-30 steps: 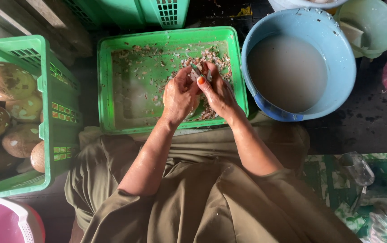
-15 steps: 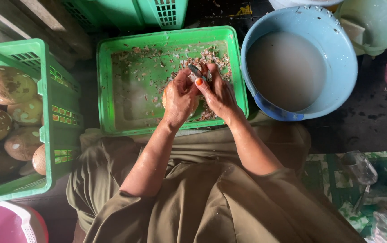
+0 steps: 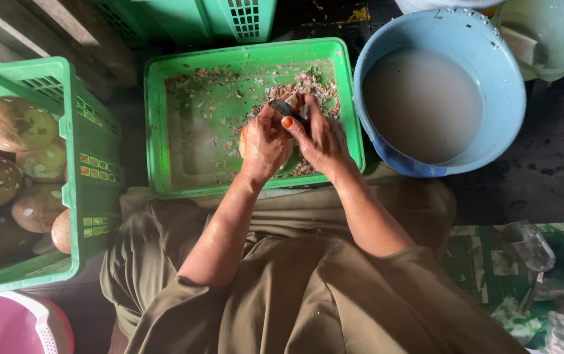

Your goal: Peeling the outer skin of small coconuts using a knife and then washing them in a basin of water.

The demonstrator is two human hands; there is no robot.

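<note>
Nearest the camera, the person sits with olive-brown clothing (image 3: 308,295) filling the lower frame, both forearms running up and away over the lap. The left hand (image 3: 263,145) cups a small pale round fruit (image 3: 244,141), fingers wrapped closed around it so that only a sliver of its light flesh peeks out at the hand's left edge. Right against it, the right hand (image 3: 322,139) is closed on a small dark-bladed knife (image 3: 282,107), the thumb with its orange-painted nail pressed across toward the left hand and the blade tip poking out above the knuckles. Both hands meet over the near right part of a shallow green tray (image 3: 157,131), and the tray floor is scattered with brownish-white peelings (image 3: 301,85), thickest just beyond the hands.

Off to the person's left sits a green slatted crate (image 3: 88,164) loaded with large brown spotted husked fruits (image 3: 13,124). In the near left corner there is a pink plastic basket (image 3: 6,328). On the right, just beside the tray, stands a wide blue basin (image 3: 491,72) holding cloudy greyish water (image 3: 423,105). Farther back, a pale green bucket (image 3: 557,33) sits beyond the basin, and another green crate (image 3: 229,16) stands beyond the tray.
</note>
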